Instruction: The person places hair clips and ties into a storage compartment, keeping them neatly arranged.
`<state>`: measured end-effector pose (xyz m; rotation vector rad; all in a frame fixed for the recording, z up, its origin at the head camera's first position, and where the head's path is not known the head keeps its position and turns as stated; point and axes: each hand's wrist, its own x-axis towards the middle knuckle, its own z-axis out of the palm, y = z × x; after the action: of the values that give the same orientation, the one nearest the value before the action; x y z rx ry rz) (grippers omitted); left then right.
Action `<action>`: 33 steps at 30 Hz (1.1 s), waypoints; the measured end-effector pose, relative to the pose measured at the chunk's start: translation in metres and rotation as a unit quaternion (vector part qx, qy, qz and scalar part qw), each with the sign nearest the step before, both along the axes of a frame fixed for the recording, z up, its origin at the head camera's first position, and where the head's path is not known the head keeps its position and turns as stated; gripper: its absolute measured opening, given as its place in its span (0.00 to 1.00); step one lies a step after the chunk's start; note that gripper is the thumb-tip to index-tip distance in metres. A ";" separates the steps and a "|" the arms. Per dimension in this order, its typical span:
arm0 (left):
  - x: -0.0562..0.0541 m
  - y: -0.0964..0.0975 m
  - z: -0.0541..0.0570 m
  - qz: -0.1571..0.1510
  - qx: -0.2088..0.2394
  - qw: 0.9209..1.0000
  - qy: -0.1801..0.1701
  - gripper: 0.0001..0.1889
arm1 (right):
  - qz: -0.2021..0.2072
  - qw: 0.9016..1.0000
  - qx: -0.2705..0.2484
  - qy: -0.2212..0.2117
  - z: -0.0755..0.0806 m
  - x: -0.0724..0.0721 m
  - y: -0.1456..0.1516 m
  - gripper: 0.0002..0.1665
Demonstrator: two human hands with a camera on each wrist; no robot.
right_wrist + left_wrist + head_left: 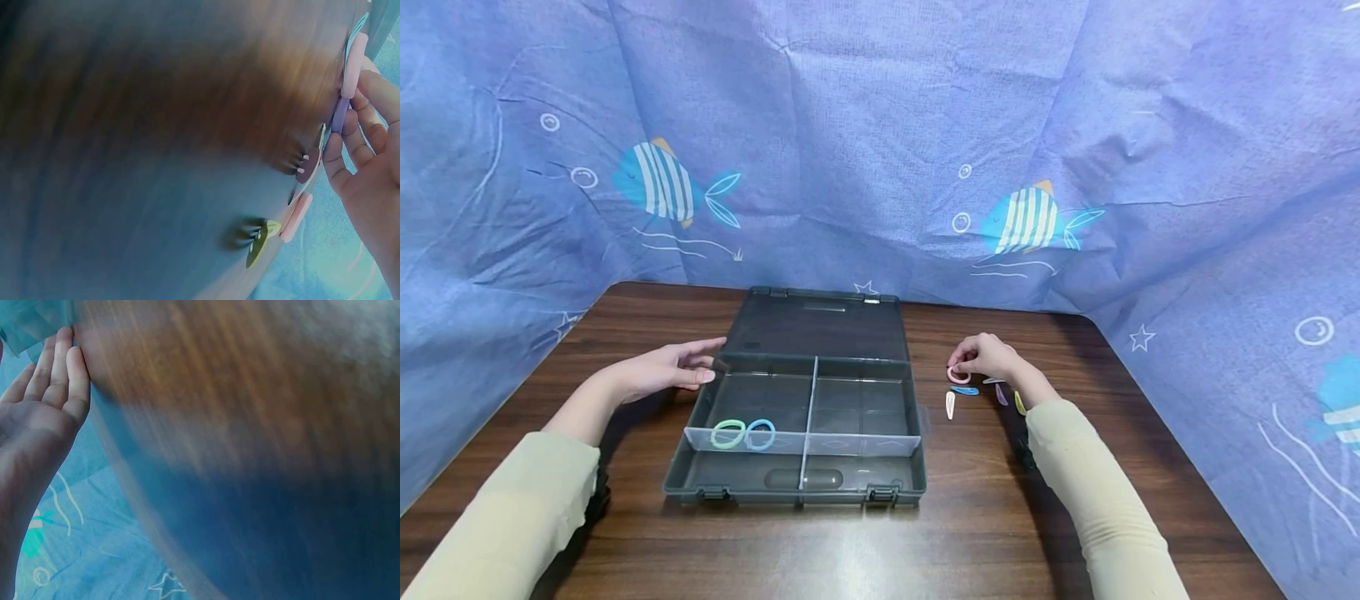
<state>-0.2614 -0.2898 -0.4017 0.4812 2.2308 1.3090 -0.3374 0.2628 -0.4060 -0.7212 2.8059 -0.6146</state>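
Note:
In the head view, my right hand (987, 357) pinches a pink hair tie (958, 376) just above the table, right of the box. The right wrist view shows this pink hair tie (354, 65) at the fingertips, with a purple hair tie (340, 114) close behind. A blue hair clip (964, 390) and a white hair clip (951, 406) lie nearby. My left hand (662, 367) rests at the left side of a dark translucent divided box (861, 496), its fingers mostly straight. Inside, a green hair tie (727, 434) and a blue hair tie (760, 434) lie by the left divider.
The box lid (820, 325) is folded back behind it. Around my right wrist lie a purple clip (1002, 394), a yellow clip (1019, 403) and another pink hair tie (297, 217). A blue fish-patterned cloth (865, 150) hangs behind the wooden table (760, 550).

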 end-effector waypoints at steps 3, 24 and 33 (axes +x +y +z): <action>0.000 0.000 0.001 -0.003 -0.001 1.000 0.003 0.38 | 0.002 1.000 -0.001 0.003 0.001 0.000 0.001 0.03; -0.003 0.000 -0.001 -0.002 -0.005 1.000 0.004 0.38 | 0.021 0.998 -0.065 0.016 0.006 0.000 0.000 0.04; -0.001 -0.002 -0.003 -0.002 -0.005 1.000 0.007 0.38 | 0.009 0.996 -0.081 -0.029 0.020 0.008 -0.007 0.02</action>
<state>-0.2627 -0.2917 -0.4050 0.4927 2.2467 1.2949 -0.3292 0.2560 -0.3865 -0.7438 2.7155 -0.8536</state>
